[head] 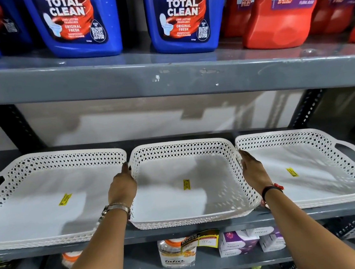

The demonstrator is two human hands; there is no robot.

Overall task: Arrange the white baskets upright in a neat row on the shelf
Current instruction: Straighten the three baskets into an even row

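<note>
Three white baskets sit open side up in a row on the grey shelf (181, 232), each with perforated walls and a yellow sticker on its floor. The left basket (39, 213) reaches to the left edge of the view, with a handle cutout at its far left end. The middle basket (190, 197) stands between the other two, its left wall just beside the left basket's right rim. The right basket (317, 178) lies a little apart from the middle one, with a handle cutout on its right side.

The left hand (122, 187) rests flat against the outside of the middle basket's left wall, fingers stretched toward the far corner, pressing rather than curling around the rim. A metal watch (114, 210) circles that wrist. The right hand (253, 170) lies open along the outside of the same basket's right wall, in the gap between the middle and right baskets, fingers extended toward the far end. A black band with a red thread (271, 189) sits on that wrist. Neither hand closes into a grasp; both palms bracket the middle basket from its two sides.

On the shelf above stand blue toilet cleaner bottles (183, 18) to the left and red floor cleaner bottles (279, 13) to the right. Below, a clear bottle with an orange cap (176, 254) and white and purple boxes (239, 242) show on the lower shelf
</note>
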